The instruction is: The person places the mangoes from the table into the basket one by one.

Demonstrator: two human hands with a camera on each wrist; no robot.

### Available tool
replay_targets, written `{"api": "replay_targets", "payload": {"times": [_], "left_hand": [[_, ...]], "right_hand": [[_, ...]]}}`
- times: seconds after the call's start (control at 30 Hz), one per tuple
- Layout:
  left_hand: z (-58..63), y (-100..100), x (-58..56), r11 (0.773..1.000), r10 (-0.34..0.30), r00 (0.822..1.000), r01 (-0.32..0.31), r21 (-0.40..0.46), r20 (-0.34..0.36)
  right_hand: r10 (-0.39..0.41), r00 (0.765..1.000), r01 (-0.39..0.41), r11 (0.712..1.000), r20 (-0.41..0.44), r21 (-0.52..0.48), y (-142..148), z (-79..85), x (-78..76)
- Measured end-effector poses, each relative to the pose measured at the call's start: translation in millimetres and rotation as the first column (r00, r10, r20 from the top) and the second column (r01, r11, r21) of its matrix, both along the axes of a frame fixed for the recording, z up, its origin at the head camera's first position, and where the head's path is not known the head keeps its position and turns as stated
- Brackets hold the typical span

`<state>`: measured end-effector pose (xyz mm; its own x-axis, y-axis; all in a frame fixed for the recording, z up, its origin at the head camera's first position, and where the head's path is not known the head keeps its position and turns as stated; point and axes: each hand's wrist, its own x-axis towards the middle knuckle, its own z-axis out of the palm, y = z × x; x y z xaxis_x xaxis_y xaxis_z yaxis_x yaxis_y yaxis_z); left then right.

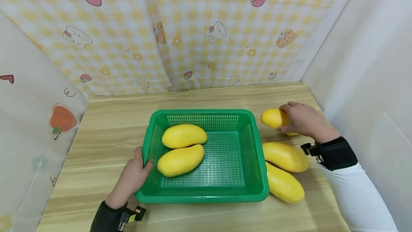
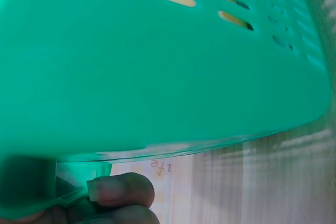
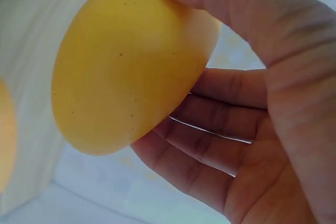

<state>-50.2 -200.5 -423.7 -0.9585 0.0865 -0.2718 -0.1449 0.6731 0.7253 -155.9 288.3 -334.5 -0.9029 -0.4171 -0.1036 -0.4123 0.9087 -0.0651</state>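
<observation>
A green plastic basket (image 1: 210, 199) stands in the middle of the table, and two yellow mangoes lie in its left part: a rear mango (image 1: 184, 136) and a front mango (image 1: 181, 161). My left hand (image 1: 134, 174) grips the basket's left rim, thumb over the inner side; the left wrist view shows its curled fingers (image 2: 123, 190) under the rim. At the back right, my right hand (image 1: 304, 121) holds another mango (image 1: 273, 118) between thumb and fingers, seen close in the right wrist view. A bit of yellow shows below that hand; whether it is another mango I cannot tell.
Right of the basket, two more mangoes lie side by side, an upper mango (image 1: 285, 156) and a lower mango (image 1: 284, 183). A wood-grain table (image 1: 106, 146) carries everything. Behind it hangs a yellow checked curtain (image 1: 193, 46), with pale cloth walls at both sides.
</observation>
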Motion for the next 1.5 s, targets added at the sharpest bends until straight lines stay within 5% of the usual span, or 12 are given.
{"api": "replay_targets", "payload": {"times": [0.33,0.67,1.5], "left_hand": [[-1.3,0.3,0.2,1.000,0.002,1.000,-0.002,0.004,0.003],[-0.4,-0.1,-0.2,1.000,0.015,1.000,-0.015,-0.011,0.004],[-0.6,2.9,-0.6,0.999,0.033,0.999,-0.033,0.033,0.002]], "right_hand": [[0.093,0.994,-0.094,0.995,-0.060,-0.012,-24.5,16.1,15.9],[0.192,0.981,-0.193,0.981,-0.033,-0.019,-51.8,23.4,30.5],[0.468,0.881,-0.468,0.884,0.069,-0.007,-119.2,7.7,52.7]]}}
